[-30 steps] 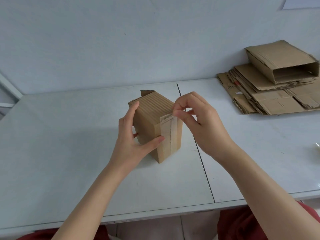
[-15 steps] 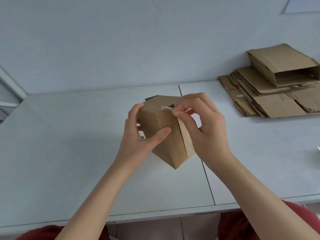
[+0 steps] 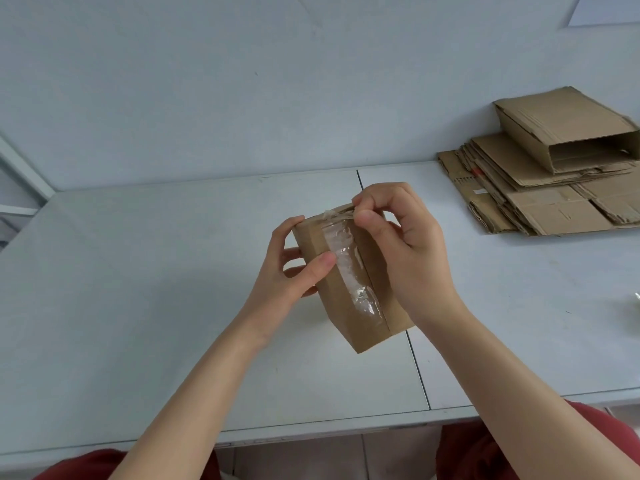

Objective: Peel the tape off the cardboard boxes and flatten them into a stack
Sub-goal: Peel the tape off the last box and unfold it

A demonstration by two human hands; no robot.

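Note:
A small brown cardboard box (image 3: pixel 349 320) is held tilted above the table, its taped face turned up toward me. A strip of clear tape (image 3: pixel 349 268) runs along that face's middle seam. My left hand (image 3: pixel 294 268) grips the box's left side, thumb pressed on the taped face. My right hand (image 3: pixel 401 244) covers the box's right side, and its thumb and forefinger pinch the crumpled tape end at the box's top edge.
A stack of flattened cardboard (image 3: pixel 540 199) lies at the table's back right, with a half-collapsed open box (image 3: pixel 568 126) on top. The white table (image 3: pixel 156 289) has a seam down its middle. Something small and pale (image 3: pixel 635 299) sits at the right edge.
The box has been lifted off the table and tipped back, so the taped face now faces up. My right hand stays pinching the tape end at the top edge.

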